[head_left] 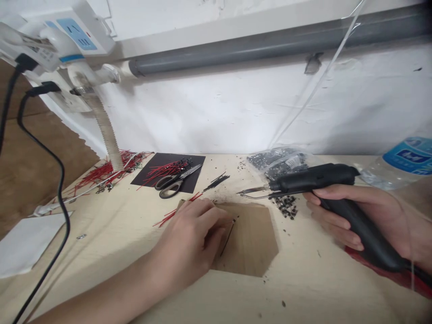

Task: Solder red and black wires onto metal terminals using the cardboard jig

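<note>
My left hand [199, 234] rests over the left part of a brown cardboard piece [256, 238], its thumb and forefinger pinched together. At the fingertips is a thin black wire [227, 238] with a small dark part at its upper end. My right hand [357, 216] is wrapped round the grip of a black soldering gun [313, 177]. The gun points left, and its metal tip lies above the table beyond the cardboard. Several red wires [167, 218] stick out behind my left hand.
Scissors [170, 188] and red wires lie on a black sheet [195, 180]. Behind the gun are a bag of small parts [280, 161] and loose black pieces [286, 207]. A bottle [405, 162] stands right. Black cables [62, 180] hang left, near a ribbed hose [107, 130].
</note>
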`<state>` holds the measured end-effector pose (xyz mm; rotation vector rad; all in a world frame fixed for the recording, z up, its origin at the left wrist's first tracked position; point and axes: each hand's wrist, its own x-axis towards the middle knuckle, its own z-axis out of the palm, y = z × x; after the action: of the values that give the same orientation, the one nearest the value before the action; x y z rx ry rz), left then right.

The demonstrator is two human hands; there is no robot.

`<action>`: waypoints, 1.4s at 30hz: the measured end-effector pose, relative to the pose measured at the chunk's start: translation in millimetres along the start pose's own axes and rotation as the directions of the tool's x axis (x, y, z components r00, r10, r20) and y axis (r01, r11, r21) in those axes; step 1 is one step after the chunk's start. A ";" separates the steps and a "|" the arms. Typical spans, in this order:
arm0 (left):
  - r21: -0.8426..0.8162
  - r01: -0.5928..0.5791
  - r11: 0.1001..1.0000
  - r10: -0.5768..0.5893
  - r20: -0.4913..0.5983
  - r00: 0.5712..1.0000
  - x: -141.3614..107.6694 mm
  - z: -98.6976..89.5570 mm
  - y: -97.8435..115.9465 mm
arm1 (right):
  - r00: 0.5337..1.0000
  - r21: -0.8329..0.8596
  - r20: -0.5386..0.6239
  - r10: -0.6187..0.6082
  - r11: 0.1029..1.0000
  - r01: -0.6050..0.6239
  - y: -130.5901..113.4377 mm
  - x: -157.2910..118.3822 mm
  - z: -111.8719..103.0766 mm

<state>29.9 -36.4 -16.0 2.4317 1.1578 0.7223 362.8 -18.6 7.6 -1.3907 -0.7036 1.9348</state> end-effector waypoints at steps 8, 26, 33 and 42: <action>-0.013 0.093 0.996 -0.093 0.005 0.996 -1.5 5.6 -1.6 | 1.000 0.006 0.006 -0.001 1.000 0.001 -0.9 -0.8 -0.9; 0.469 -0.545 0.695 0.473 0.273 0.838 -3.3 -2.2 12.0 | 1.000 0.002 0.004 0.000 1.000 0.000 -0.4 -0.5 -2.4; 0.490 -0.577 0.653 0.494 0.301 0.815 -5.3 -2.0 13.7 | 1.000 0.020 -0.018 0.006 1.000 -0.006 1.5 0.1 -3.7; 0.114 -0.351 0.929 0.353 0.004 0.936 -2.2 -14.9 11.8 | 1.000 0.025 -0.005 0.006 1.000 -0.006 -0.6 -0.1 -3.1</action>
<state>27.2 -43.9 1.5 2.7731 0.7903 0.7971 365.9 -18.1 7.2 -1.3837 -0.6712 1.9380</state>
